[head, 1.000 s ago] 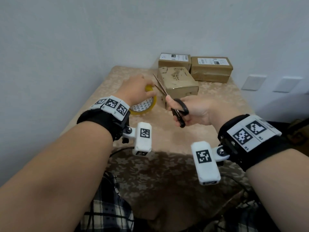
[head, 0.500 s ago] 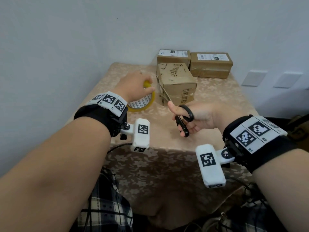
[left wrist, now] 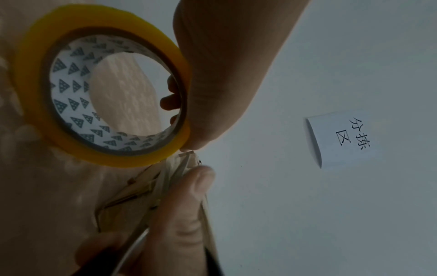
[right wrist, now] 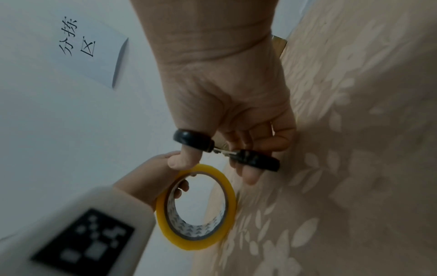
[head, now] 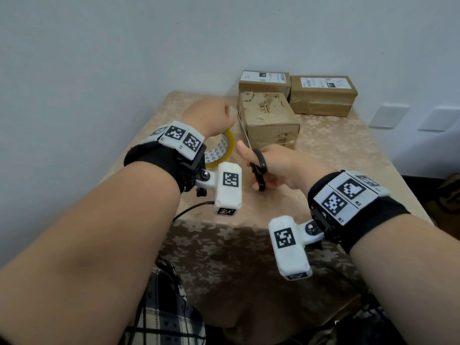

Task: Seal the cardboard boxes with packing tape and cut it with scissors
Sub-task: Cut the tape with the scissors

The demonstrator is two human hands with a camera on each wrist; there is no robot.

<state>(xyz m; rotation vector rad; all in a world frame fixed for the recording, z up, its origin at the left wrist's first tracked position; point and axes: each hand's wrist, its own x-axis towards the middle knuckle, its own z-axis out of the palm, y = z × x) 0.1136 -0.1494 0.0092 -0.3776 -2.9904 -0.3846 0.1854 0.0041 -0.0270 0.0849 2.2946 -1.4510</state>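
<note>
My left hand [head: 209,115] grips a yellow roll of packing tape [head: 221,150], fingers hooked through its core [left wrist: 170,100], held above the table just left of a brown cardboard box [head: 270,118]. My right hand [head: 268,165] holds black-handled scissors [head: 258,168], thumb through one loop [right wrist: 191,139] and fingers through the other. The thin blades [head: 245,135] reach up along the box's left edge, beside the roll. In the right wrist view the tape roll [right wrist: 196,207] hangs just below the scissor handles. The tape strip itself is hard to make out.
Two more taped cardboard boxes with white labels [head: 263,82] [head: 322,95] stand at the table's far edge against the wall. The table [head: 336,155] has a beige floral cloth. A paper sign with printed characters [left wrist: 350,136] hangs on the wall. A cable [head: 189,210] trails off the front edge.
The right hand has drawn the scissors back toward me and slightly down, with the blades now closer together beside the box. The left hand stays on the tape roll.
</note>
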